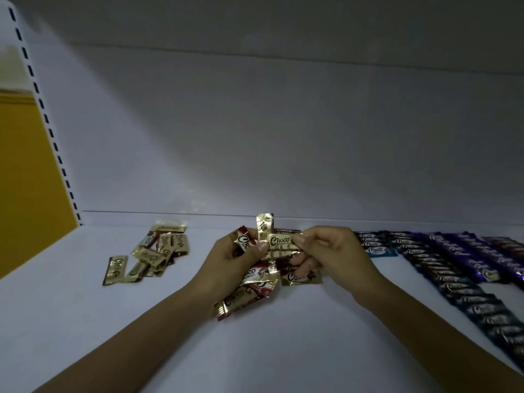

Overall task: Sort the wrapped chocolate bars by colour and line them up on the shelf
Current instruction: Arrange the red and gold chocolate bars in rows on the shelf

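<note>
Wrapped chocolate bars, a mixed bunch of gold foil and red-and-white foil sachets (255, 282), are gathered in the left hand (226, 266) just above the middle of the white shelf board (312, 350). The fingers are curled round the bunch and the thumb presses on top, seemingly so the unsorted stock stays together while single pieces are picked off. The right hand (336, 251) pinches one end of a gold bar (280, 241) printed "Choco" between thumb and forefinger, with the other fingers loosely curled below. This bar lies crosswise at the top of the bunch, and I judge it is being drawn out for the gold group. The wrappers are thin, shiny and creased, flat and oblong with crimped ends, so they are likely to slide over each other and fan out unevenly. To the left, well apart from the hands, a loose heap of gold bars (158, 251) lies on the shelf, overlapping at all angles: sorted by colour but not yet lined up. To the right, blue-wrapped bars (453, 287) run in tidy overlapping rows from back to front, and beside them darker purple-wrapped bars (467, 251) lie likewise. Behind stands a plain pale back panel (283, 137), and at the far left a perforated upright (45, 123) stands against a yellow wall (22, 165).
</note>
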